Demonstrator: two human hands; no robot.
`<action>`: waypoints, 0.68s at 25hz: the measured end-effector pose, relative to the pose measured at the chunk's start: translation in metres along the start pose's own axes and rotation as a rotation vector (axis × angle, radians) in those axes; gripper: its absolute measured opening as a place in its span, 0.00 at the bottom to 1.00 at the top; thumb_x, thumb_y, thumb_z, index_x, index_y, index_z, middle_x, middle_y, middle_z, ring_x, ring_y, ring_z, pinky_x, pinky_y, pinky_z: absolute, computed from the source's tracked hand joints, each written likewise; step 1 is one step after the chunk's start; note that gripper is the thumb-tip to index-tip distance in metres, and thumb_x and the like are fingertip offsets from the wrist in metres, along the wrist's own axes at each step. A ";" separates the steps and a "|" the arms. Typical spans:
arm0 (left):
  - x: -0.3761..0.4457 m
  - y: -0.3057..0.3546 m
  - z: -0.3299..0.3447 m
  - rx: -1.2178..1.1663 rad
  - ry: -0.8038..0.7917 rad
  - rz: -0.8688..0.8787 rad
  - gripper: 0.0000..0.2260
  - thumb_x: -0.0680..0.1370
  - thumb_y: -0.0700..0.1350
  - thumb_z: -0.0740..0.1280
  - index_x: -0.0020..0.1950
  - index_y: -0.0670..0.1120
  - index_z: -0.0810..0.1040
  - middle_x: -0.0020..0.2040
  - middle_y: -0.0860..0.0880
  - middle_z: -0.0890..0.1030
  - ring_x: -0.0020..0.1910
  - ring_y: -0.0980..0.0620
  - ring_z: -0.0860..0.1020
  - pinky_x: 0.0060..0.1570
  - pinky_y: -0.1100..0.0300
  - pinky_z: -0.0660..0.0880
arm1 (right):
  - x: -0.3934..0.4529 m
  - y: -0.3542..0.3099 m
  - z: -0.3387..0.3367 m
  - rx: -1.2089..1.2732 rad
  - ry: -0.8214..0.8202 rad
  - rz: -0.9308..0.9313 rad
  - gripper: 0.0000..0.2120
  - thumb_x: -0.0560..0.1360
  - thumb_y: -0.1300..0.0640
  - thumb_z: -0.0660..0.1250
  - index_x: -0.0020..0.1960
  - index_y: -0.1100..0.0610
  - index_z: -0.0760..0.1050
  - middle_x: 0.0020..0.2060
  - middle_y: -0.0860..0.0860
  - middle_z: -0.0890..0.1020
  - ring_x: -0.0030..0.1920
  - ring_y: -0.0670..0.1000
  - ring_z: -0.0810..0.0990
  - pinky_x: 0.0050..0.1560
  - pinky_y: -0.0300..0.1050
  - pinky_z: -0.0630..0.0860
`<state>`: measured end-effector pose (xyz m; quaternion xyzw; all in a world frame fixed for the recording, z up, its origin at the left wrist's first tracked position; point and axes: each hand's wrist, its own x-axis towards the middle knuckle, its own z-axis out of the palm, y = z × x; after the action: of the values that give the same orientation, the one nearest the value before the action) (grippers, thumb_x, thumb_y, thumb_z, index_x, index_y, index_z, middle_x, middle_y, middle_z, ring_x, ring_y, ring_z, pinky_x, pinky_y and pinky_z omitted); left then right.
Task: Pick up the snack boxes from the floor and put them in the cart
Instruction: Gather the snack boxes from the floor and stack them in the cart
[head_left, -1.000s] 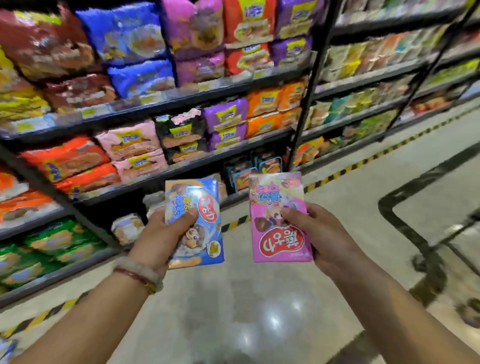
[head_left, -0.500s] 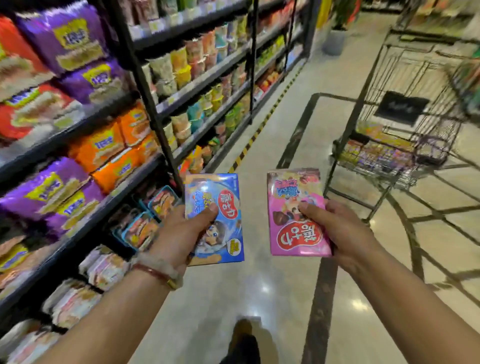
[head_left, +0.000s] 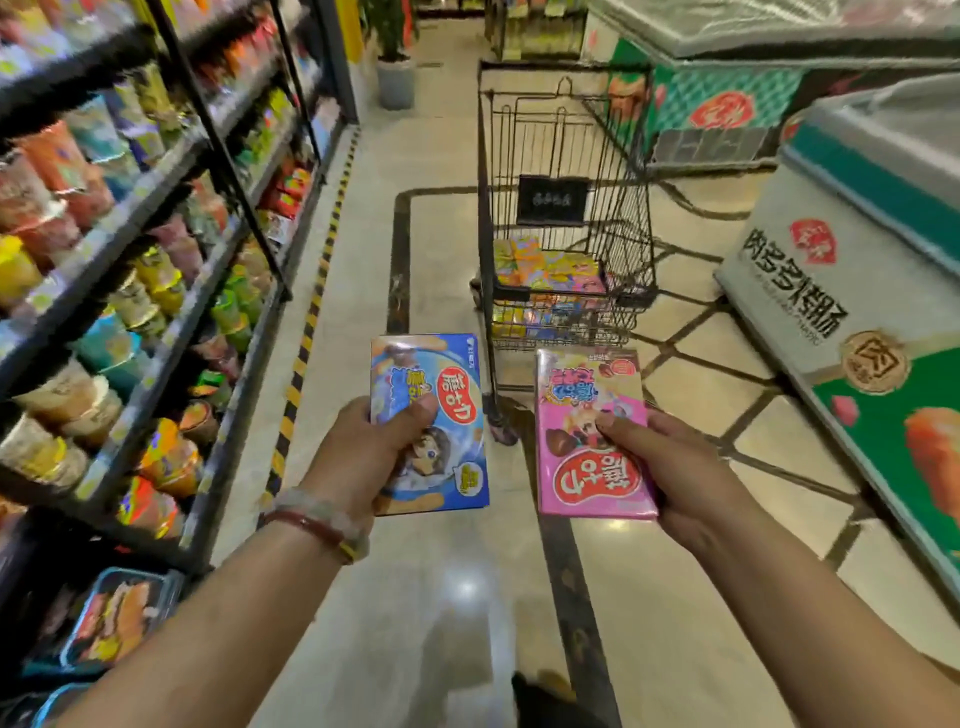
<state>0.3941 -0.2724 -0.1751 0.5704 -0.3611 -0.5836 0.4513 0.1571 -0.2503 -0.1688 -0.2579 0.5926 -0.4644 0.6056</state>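
Head view: at lower centre the left hand (head_left: 363, 457) grips a blue box (head_left: 441, 410), thumb curled over its face and fingers hidden behind. Just right of it the right hand (head_left: 675, 467) grips a pink box (head_left: 587, 447) the same way, thumb on the front. Both boxes are upright, side by side and apart, above the floor (head_left: 441, 597). Beyond them, at upper centre, stands a wire cart (head_left: 561, 156) with other boxes in its basket. Shelves (head_left: 156, 218) fill the left; a freezer (head_left: 831, 234) stands at right.
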 end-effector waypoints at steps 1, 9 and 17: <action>0.018 0.003 0.012 0.007 -0.023 -0.004 0.10 0.76 0.46 0.68 0.54 0.43 0.80 0.49 0.41 0.84 0.48 0.39 0.82 0.52 0.42 0.77 | 0.013 -0.007 -0.007 0.016 0.021 -0.003 0.04 0.74 0.62 0.68 0.49 0.61 0.78 0.40 0.59 0.85 0.34 0.54 0.84 0.38 0.48 0.82; 0.171 0.031 0.110 0.011 -0.078 -0.032 0.08 0.76 0.44 0.67 0.51 0.42 0.80 0.45 0.43 0.85 0.41 0.46 0.84 0.38 0.57 0.81 | 0.164 -0.085 -0.051 0.076 0.046 -0.009 0.08 0.74 0.62 0.68 0.52 0.62 0.77 0.42 0.60 0.85 0.34 0.54 0.83 0.36 0.47 0.81; 0.297 0.061 0.160 -0.063 -0.043 -0.057 0.10 0.77 0.42 0.66 0.56 0.39 0.78 0.43 0.45 0.85 0.38 0.49 0.84 0.33 0.61 0.79 | 0.304 -0.145 -0.063 0.053 0.030 -0.003 0.09 0.74 0.62 0.69 0.53 0.64 0.77 0.45 0.62 0.84 0.36 0.55 0.84 0.40 0.50 0.81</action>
<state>0.2599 -0.5867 -0.2047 0.5533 -0.3356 -0.6194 0.4446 0.0193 -0.5622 -0.1990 -0.2357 0.5886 -0.4848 0.6025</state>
